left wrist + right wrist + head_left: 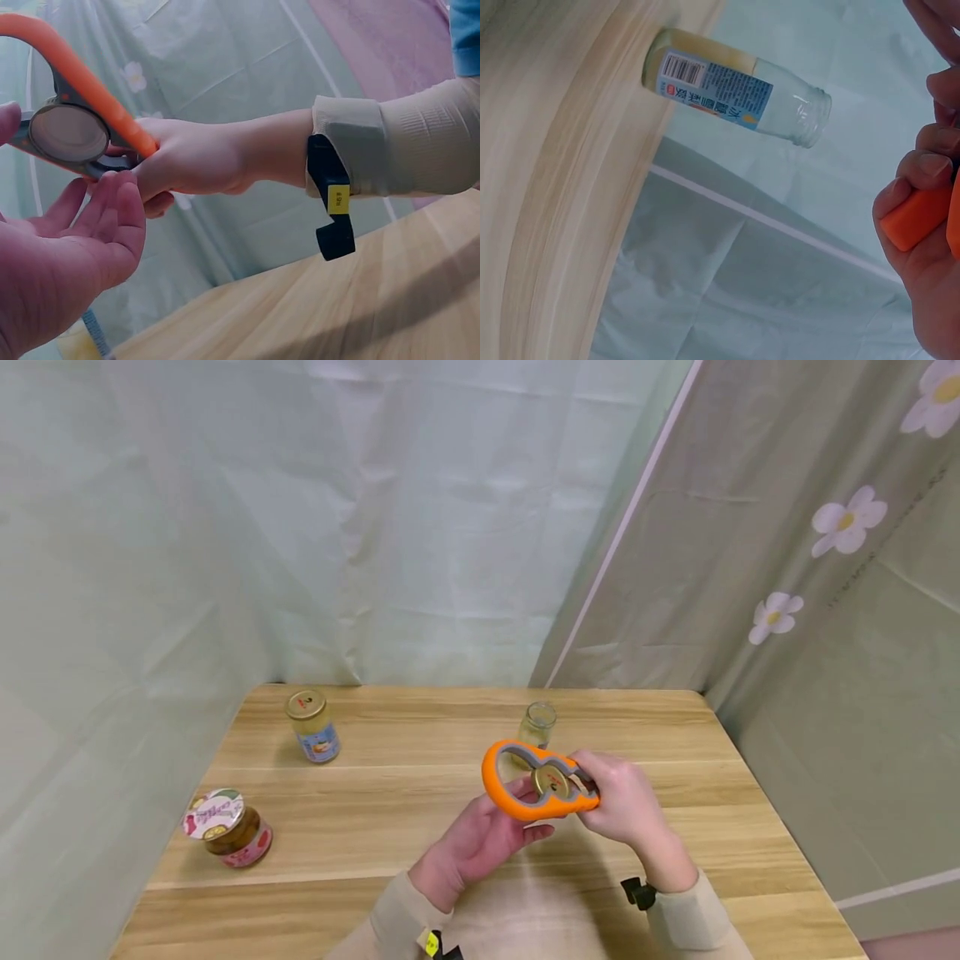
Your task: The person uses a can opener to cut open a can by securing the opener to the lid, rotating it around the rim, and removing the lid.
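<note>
Cream sleeves [690,914], banded at the wrists with black straps [639,893], reach in over a wood-grained desk [382,818], where a person holds up a looped orange opener [532,811]. The right hand [622,802] is wrapped round the tool's free end, apparently squeezing its two arms together so that the notched grey lining bites on the gold lid [551,782], just left of that hand. The left hand [487,839] lies palm up beneath, fingers spread and lightly bent with nothing clasped, seemingly placed to steady or receive; whether its fingertips touch the tool is hard to tell. Beyond both hands stands an open glass jar [534,727], upright and unheld, pale contents low inside. Its blue label [712,90], seen sideways from the right wrist, carries a barcode, fine print and large Chinese characters too blurred to read with confidence. The lid bears small red and dark marks. Well to the left of the left hand, a gold-topped jar [311,727] shows another blue label, and, nearer the person, a second jar [243,839] wears a pink label and a fruit-patterned cover with illegible lettering. Print on a yellow strap tag [339,200] is too small to make out.
</note>
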`<action>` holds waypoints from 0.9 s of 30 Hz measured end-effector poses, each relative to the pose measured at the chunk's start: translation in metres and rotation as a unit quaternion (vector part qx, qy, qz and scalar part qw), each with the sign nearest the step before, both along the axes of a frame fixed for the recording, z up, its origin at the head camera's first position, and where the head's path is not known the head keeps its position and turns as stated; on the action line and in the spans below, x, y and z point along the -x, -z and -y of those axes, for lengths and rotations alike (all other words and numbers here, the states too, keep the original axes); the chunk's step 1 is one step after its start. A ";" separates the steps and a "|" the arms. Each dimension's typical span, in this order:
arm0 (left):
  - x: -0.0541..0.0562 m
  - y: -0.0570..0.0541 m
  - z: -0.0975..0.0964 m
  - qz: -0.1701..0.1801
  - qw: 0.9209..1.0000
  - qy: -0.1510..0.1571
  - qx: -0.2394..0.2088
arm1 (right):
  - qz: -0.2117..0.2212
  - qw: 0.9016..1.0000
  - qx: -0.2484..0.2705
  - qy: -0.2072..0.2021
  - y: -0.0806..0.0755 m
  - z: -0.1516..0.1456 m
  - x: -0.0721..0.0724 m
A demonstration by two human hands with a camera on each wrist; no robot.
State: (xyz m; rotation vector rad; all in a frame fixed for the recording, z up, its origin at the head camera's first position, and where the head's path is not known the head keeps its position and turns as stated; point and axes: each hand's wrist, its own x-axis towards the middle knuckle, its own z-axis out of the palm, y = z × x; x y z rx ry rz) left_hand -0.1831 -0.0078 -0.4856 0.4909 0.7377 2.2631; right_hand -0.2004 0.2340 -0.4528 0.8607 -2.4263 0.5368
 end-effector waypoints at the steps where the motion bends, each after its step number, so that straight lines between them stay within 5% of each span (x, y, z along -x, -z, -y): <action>1: -0.001 0.000 0.000 0.005 1.000 0.001 -0.002 | 0.002 1.000 -0.003 0.000 0.000 0.000 0.000; 27: -0.006 0.003 -0.004 0.046 0.998 0.021 -0.024 | 0.005 0.999 -0.034 -0.032 -0.003 0.008 -0.003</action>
